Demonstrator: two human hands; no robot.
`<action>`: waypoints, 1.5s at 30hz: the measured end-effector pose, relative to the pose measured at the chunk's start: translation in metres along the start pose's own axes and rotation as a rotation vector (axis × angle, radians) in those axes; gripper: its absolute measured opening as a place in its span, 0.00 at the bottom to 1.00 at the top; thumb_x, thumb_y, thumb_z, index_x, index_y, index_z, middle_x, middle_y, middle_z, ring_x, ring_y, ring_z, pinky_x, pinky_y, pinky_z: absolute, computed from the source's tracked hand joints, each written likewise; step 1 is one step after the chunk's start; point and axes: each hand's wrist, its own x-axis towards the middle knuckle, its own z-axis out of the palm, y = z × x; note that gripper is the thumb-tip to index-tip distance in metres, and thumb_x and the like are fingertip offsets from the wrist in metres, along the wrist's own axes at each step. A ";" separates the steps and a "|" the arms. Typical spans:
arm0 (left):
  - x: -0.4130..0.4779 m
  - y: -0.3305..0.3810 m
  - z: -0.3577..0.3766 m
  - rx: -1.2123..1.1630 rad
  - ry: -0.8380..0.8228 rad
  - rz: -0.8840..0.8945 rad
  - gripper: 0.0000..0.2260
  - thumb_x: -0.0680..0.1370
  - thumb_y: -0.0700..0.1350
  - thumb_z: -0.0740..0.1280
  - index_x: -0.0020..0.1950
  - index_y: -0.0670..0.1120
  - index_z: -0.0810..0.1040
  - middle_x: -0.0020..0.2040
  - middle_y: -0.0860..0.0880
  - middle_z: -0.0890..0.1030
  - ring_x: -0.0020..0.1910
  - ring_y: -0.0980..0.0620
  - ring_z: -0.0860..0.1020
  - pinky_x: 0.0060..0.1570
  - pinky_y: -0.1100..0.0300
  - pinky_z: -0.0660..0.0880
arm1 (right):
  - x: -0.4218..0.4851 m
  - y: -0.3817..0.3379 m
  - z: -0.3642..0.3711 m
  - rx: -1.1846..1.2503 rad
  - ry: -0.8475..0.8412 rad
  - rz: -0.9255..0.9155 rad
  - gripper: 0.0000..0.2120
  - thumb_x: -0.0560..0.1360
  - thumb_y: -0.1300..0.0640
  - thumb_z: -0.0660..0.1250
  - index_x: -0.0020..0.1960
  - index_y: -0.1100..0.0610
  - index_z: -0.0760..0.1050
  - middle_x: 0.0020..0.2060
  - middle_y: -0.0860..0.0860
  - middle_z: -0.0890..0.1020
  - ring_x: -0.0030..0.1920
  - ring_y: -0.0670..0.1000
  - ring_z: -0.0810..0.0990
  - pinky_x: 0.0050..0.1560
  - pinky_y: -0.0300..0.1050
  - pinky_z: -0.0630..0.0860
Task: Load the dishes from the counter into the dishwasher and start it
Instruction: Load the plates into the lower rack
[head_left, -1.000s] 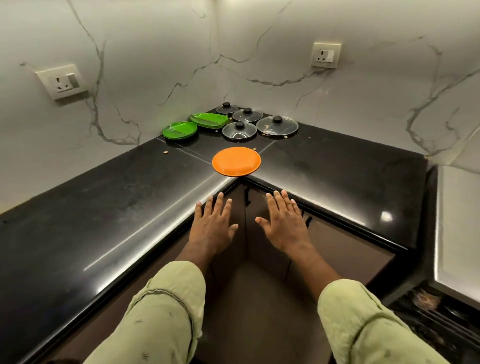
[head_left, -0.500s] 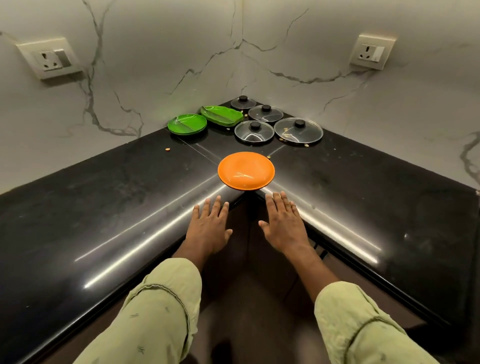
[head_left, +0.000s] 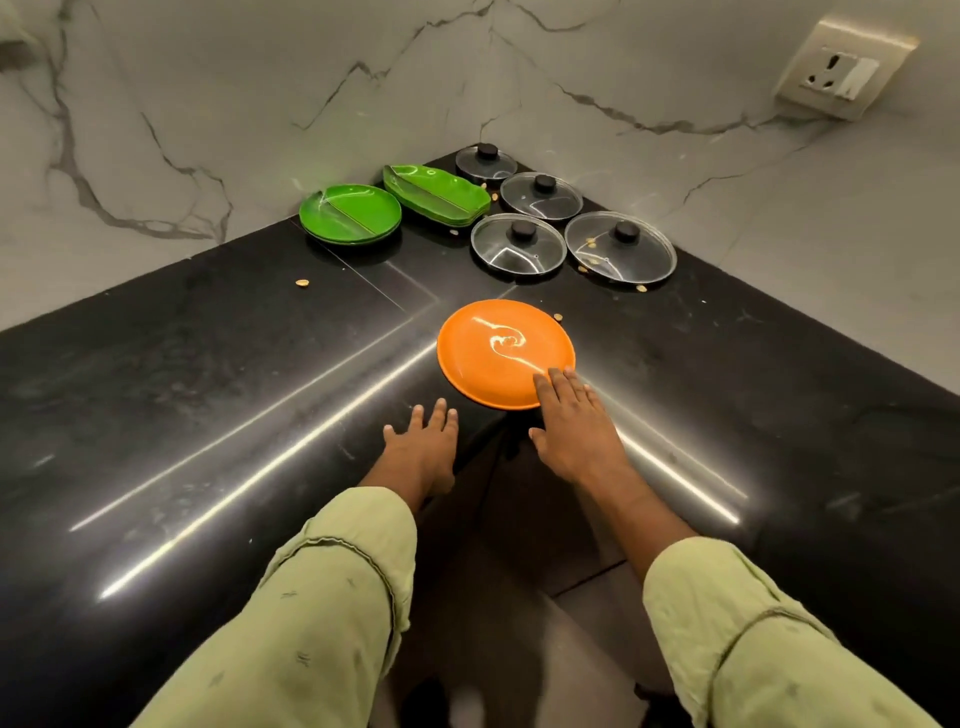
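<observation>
Judging this the first pickup, I have my right hand (head_left: 576, 431) flat, straight fingers (head_left: 555, 383) touching the near rim of the orange plate (head_left: 498, 348), centre frame at the bench (head_left: 208, 389) corner; my left hand (head_left: 423, 441) hovers spread, empty. Next I must slip fingers under that rim and lift.

Room to pass over black counter (head_left: 208, 395) at left & right of frame. Upper centre crowded: green plates (head_left: 350, 213), 4 glass lids (head_left: 519, 244) packed close; orange plate (head_left: 493, 348) at centre.
</observation>
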 end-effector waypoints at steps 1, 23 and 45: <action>0.004 -0.001 -0.005 0.000 -0.027 0.007 0.47 0.77 0.46 0.72 0.81 0.47 0.38 0.81 0.48 0.35 0.80 0.41 0.40 0.73 0.31 0.50 | 0.008 0.001 0.000 -0.018 -0.006 -0.005 0.36 0.79 0.48 0.63 0.80 0.55 0.47 0.79 0.56 0.51 0.79 0.56 0.47 0.78 0.55 0.49; 0.026 0.006 -0.025 -0.059 -0.158 -0.019 0.54 0.72 0.43 0.77 0.81 0.48 0.36 0.79 0.51 0.32 0.79 0.40 0.38 0.68 0.25 0.55 | 0.073 -0.032 -0.013 -0.415 -0.218 -0.226 0.35 0.79 0.56 0.62 0.79 0.60 0.47 0.74 0.68 0.61 0.67 0.67 0.71 0.57 0.56 0.74; -0.021 0.026 0.018 -0.011 0.559 0.167 0.34 0.83 0.57 0.58 0.82 0.50 0.42 0.82 0.47 0.43 0.80 0.46 0.44 0.77 0.42 0.41 | -0.056 0.049 -0.008 1.212 0.532 0.978 0.11 0.73 0.67 0.58 0.34 0.56 0.70 0.35 0.57 0.77 0.38 0.59 0.77 0.39 0.55 0.77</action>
